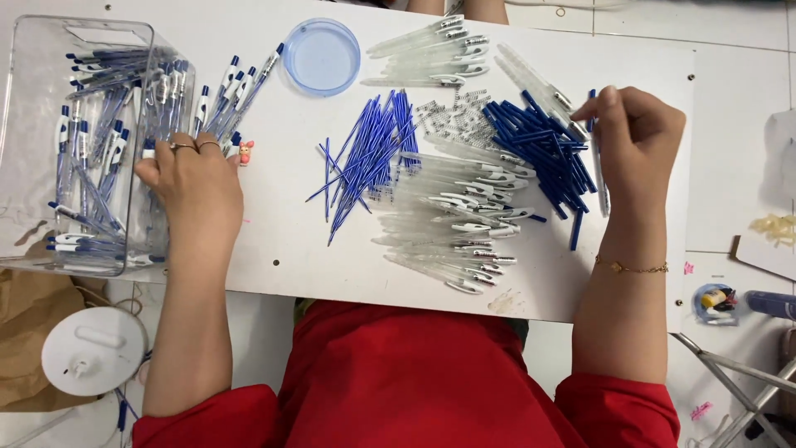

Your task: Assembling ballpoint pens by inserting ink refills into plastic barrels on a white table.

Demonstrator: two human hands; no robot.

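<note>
Left hand (192, 189) rested palm down on the table (274, 241), fingers loosely curled against the clear plastic bin (50, 50) of finished pens; whether it gripped anything, I could not tell. More assembled pens (236, 91) lay fanned just beside its fingertips. Right hand (637, 137) pinched a blue pen part (594, 124) at the edge of the blue caps pile (543, 145). Between the hands lay blue refills (365, 162), a scatter of small springs (452, 116) and clear barrels (452, 220). A round blue lid (322, 56) sat near the far edge.

Risks, as judged: the springs sat touching the barrels and caps, so a sweep of the right wrist could scatter them. Barrels nearest the body lay close to the table edge and could roll off if nudged.
</note>
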